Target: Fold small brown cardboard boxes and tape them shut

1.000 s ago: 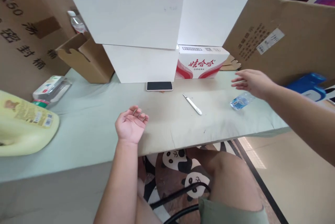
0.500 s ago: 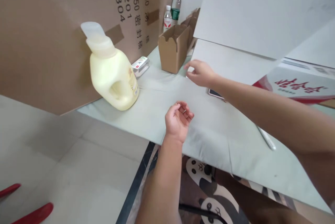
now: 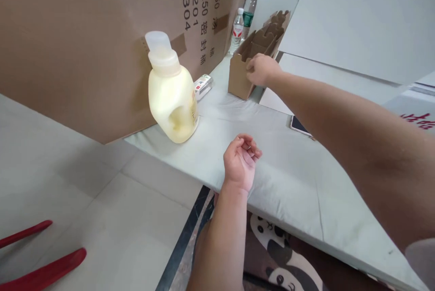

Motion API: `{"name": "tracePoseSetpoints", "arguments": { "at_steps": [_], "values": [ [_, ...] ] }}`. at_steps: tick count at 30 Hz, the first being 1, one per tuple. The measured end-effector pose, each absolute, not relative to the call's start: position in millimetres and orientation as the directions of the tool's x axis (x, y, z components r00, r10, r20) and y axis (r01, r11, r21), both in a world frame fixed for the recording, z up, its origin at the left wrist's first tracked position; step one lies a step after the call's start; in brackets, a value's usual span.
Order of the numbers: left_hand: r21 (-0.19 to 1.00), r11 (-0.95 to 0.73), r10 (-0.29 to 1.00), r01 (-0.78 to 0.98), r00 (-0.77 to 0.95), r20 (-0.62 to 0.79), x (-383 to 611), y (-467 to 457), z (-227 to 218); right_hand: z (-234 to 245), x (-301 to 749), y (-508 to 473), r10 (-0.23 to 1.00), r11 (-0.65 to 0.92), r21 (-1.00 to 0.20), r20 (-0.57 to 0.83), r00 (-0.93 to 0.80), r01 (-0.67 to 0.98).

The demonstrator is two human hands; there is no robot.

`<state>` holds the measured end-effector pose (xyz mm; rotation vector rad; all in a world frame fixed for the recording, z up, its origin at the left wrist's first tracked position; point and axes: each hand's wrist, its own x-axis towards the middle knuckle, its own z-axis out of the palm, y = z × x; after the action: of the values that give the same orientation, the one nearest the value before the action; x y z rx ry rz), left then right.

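Head view showed the box [image 3: 238, 80] at upper centre, seemingly light, stiff and best held by its rim, where the right hand [image 3: 264, 70] curled its fingers, grip unclear, the left hand [image 3: 241, 160] half-open, empty.

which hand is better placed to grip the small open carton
Right, most likely: the right hand is at the carton, fingers by its rim. The left hand is palm up, away from it, nearer the front of the table.
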<state>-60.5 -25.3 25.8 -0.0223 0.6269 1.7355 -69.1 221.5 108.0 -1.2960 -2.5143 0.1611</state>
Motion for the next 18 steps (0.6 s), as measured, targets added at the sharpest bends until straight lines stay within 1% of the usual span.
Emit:
{"name": "tracePoseSetpoints", "arguments": {
  "at_steps": [2, 3, 5, 7, 8, 9, 10, 11, 12, 13, 14, 15, 16, 18],
  "values": [
    [0.439, -0.182, 0.871, -0.880, -0.352, -0.344, -58, -24, 24, 110, -51, 206, 0.789, 0.606, -0.246, 0.302, -0.534, 0.756],
    [0.487, -0.233, 0.829, -0.842, -0.434, -0.354, -58, -23, 22, 112, -37, 194, 0.766, 0.629, -0.251, 0.358, -0.534, 0.736],
    [0.628, -0.352, 0.665, -0.694, -0.658, -0.354, -59, -21, 17, 114, 1, 160, 0.705, 0.686, -0.259, 0.467, -0.534, 0.680],
    [0.779, -0.404, 0.465, -0.480, -0.841, -0.277, -62, -21, 11, 115, 52, 114, 0.637, 0.743, -0.253, 0.550, -0.540, 0.619],
    [0.831, -0.408, 0.407, -0.379, -0.890, -0.206, -63, -23, 8, 113, 81, 89, 0.598, 0.771, -0.243, 0.595, -0.537, 0.588],
    [0.865, -0.407, 0.393, -0.293, -0.911, -0.124, -63, -24, 7, 110, 111, 63, 0.558, 0.793, -0.229, 0.645, -0.522, 0.564],
    [0.884, -0.411, 0.425, -0.220, -0.905, -0.028, -62, -26, 7, 104, 141, 39, 0.507, 0.816, -0.184, 0.683, -0.526, 0.548],
    [0.891, -0.424, 0.496, -0.160, -0.865, 0.081, -59, -27, 7, 96, 169, 17, 0.516, 0.801, -0.184, 0.695, -0.501, 0.570],
    [0.888, -0.445, 0.591, -0.114, -0.783, 0.196, -55, -28, 9, 85, 194, -3, 0.575, 0.760, -0.235, 0.678, -0.458, 0.606],
    [0.880, -0.468, 0.685, -0.085, -0.663, 0.301, -50, -29, 11, 72, 216, -19, 0.615, 0.726, -0.289, 0.679, -0.401, 0.624],
    [0.872, -0.486, 0.757, -0.066, -0.531, 0.382, -43, -29, 13, 57, 234, -32, 0.679, 0.672, -0.377, 0.658, -0.326, 0.637],
    [0.869, -0.493, 0.802, -0.048, -0.412, 0.432, -37, -28, 15, 42, 248, -41, 0.721, 0.617, -0.464, 0.657, -0.221, 0.636],
    [0.872, -0.489, 0.828, -0.028, -0.328, 0.455, -30, -27, 17, 28, 258, -46, 0.766, 0.566, -0.568, 0.631, -0.126, 0.597],
    [0.887, -0.461, 0.855, 0.012, -0.263, 0.448, -17, -23, 19, 5, 270, -47, 0.836, 0.483, -0.759, 0.549, 0.030, 0.436]
  ]
}}
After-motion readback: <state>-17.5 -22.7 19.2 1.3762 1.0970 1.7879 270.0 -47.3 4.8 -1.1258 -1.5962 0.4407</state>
